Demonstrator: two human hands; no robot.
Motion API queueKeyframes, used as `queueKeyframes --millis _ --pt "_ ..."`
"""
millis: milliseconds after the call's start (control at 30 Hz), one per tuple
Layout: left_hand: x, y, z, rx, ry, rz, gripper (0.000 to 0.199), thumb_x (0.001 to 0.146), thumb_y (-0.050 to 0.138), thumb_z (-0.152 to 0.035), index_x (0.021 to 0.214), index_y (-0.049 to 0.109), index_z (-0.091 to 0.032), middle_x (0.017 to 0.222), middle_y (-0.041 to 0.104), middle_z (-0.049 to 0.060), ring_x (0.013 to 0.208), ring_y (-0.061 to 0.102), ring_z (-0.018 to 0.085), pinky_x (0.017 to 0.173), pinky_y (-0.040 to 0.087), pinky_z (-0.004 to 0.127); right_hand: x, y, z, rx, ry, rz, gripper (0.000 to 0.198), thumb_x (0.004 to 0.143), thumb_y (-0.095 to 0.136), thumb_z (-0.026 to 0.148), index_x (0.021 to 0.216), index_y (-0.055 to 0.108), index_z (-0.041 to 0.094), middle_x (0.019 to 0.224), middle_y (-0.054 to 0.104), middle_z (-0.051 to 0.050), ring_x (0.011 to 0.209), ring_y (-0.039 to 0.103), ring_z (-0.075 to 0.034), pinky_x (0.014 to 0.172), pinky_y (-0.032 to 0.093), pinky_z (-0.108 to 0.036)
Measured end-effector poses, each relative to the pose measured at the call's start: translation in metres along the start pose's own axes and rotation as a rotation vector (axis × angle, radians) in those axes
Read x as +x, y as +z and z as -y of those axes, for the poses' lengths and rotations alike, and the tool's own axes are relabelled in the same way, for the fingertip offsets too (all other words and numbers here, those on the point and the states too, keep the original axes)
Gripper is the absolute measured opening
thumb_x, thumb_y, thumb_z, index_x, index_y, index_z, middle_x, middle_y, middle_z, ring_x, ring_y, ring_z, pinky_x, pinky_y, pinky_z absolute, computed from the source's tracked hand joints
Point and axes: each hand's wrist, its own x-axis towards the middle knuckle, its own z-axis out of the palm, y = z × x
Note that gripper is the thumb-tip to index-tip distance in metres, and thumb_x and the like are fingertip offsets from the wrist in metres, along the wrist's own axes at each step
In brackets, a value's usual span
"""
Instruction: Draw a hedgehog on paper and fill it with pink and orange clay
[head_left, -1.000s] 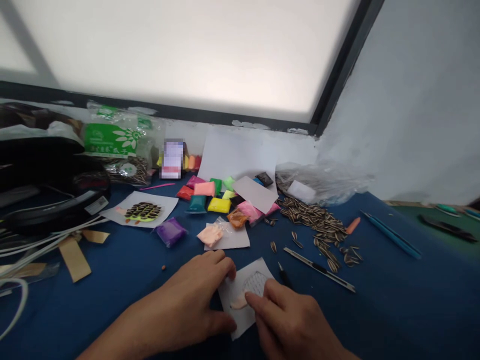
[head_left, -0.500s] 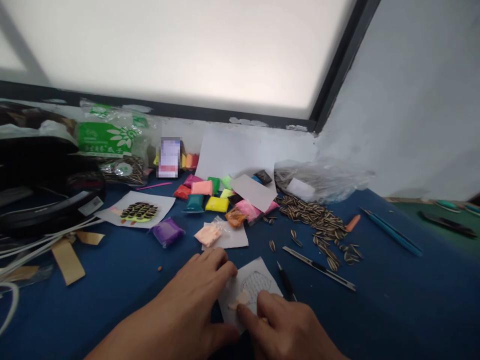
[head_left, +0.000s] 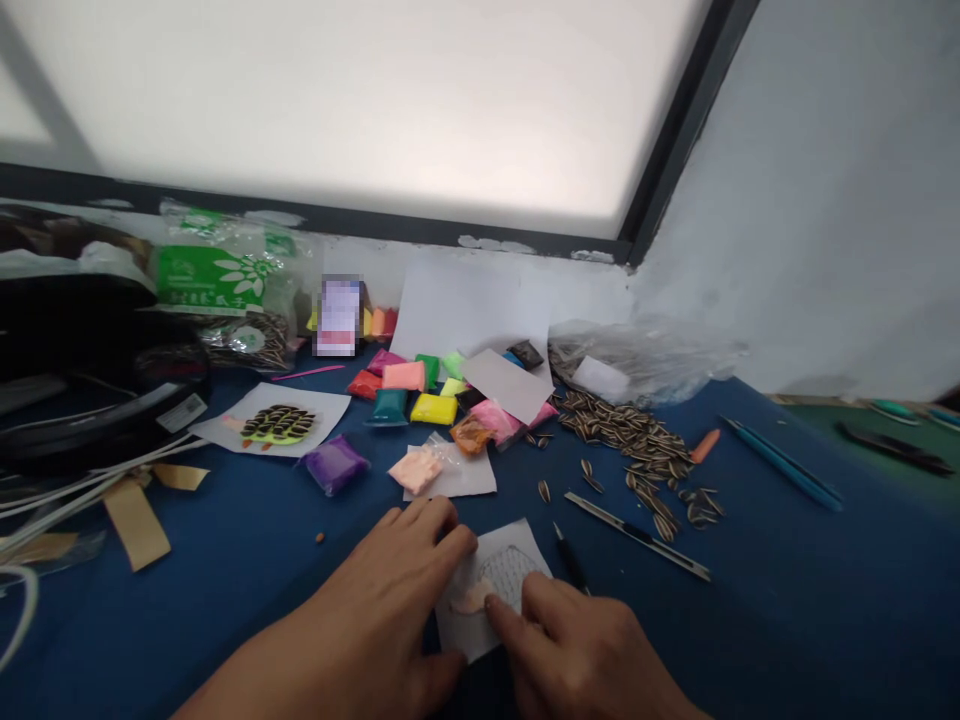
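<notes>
A small white paper [head_left: 469, 637] with a pencilled oval drawing lies on the blue table between my hands. A thin patch of peach clay [head_left: 471, 597] is stuck on the drawing's left part. My left hand [head_left: 394, 580] rests over the paper's left edge, fingers laid out and thumb apart, holding the sheet down. With its index finger stretched out, my right hand [head_left: 574, 640] presses the right side of the clay; its other fingers are curled and partly hidden. A black pen [head_left: 571, 560] lies just beyond the right hand.
Beyond my hands lie a bag of peach clay [head_left: 417, 468], a purple clay packet [head_left: 335, 464] and several coloured packets. Sunflower seeds [head_left: 622, 430], a utility knife [head_left: 637, 535] and blue tweezers [head_left: 784, 465] are at right. A seed-covered picture [head_left: 281, 422] lies at left.
My right index finger has slid slightly right and up along the clay. The clay patch looks more spread toward the left, and the paper has turned a little. My left hand has barely moved.
</notes>
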Motion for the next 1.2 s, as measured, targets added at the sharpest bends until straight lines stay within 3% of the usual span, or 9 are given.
queueKeyframes --millis 100,233,433,567,767,1067,1200 --pt "0.001 -0.002 -0.002 0.014 0.005 0.032 0.037 0.067 0.065 -0.019 0.104 0.062 -0.022 0.12 0.056 0.011 0.111 0.052 0.034 0.097 0.045 0.051 -0.005 0.01 0.003 -0.028 -0.005 -0.062 0.034 0.093 0.035 0.005 0.099 0.067 0.015 0.058 0.053 -0.001 0.043 0.044 -0.016 0.036 0.025 -0.026" --pt "0.001 -0.001 0.001 -0.014 0.019 0.017 0.037 0.069 0.065 -0.02 0.106 0.062 -0.022 0.122 0.055 0.01 0.112 0.052 0.033 0.095 0.046 0.048 -0.012 0.02 0.006 -0.043 0.007 -0.044 0.035 0.095 0.033 0.007 0.1 0.067 0.016 0.057 0.05 0.0 0.044 0.041 -0.017 0.036 0.022 -0.026" --pt "0.002 0.0 0.013 -0.091 0.046 -0.007 0.049 0.071 0.071 -0.021 0.119 0.061 -0.023 0.128 0.052 0.009 0.119 0.049 0.034 0.101 0.042 0.051 -0.001 0.005 0.005 -0.055 -0.071 0.009 0.035 0.097 0.035 0.005 0.094 0.069 0.013 0.054 0.051 0.001 0.04 0.044 -0.016 0.036 0.02 -0.029" --pt "0.004 -0.001 0.018 -0.113 0.056 0.0 0.053 0.067 0.075 -0.017 0.117 0.062 -0.023 0.127 0.053 0.008 0.124 0.046 0.035 0.105 0.04 0.05 0.001 0.003 0.006 -0.049 -0.056 -0.078 0.036 0.095 0.037 0.002 0.083 0.068 0.014 0.051 0.049 0.001 0.039 0.04 -0.015 0.037 0.018 -0.031" --pt "0.002 -0.001 0.017 -0.123 0.064 0.004 0.052 0.069 0.076 -0.018 0.118 0.062 -0.023 0.13 0.053 0.008 0.129 0.043 0.035 0.11 0.038 0.05 -0.01 0.017 0.004 -0.041 0.027 -0.094 0.034 0.096 0.034 0.007 0.094 0.066 0.016 0.057 0.052 0.0 0.043 0.042 -0.016 0.04 0.018 -0.032" --pt "0.0 0.001 0.023 -0.112 0.105 -0.014 0.053 0.07 0.07 -0.018 0.122 0.061 -0.026 0.133 0.051 0.008 0.125 0.047 0.036 0.106 0.042 0.052 -0.003 0.004 0.001 -0.062 -0.066 -0.003 0.034 0.095 0.036 0.003 0.09 0.068 0.014 0.054 0.053 0.001 0.041 0.045 -0.015 0.04 0.019 -0.031" --pt "0.0 0.005 0.028 -0.136 0.119 -0.034 0.049 0.07 0.07 -0.017 0.117 0.062 -0.027 0.13 0.053 0.007 0.121 0.051 0.034 0.104 0.044 0.048 -0.01 0.014 0.003 -0.031 0.035 -0.085 0.033 0.095 0.035 0.007 0.096 0.066 0.016 0.058 0.053 -0.001 0.044 0.045 -0.017 0.042 0.019 -0.032"
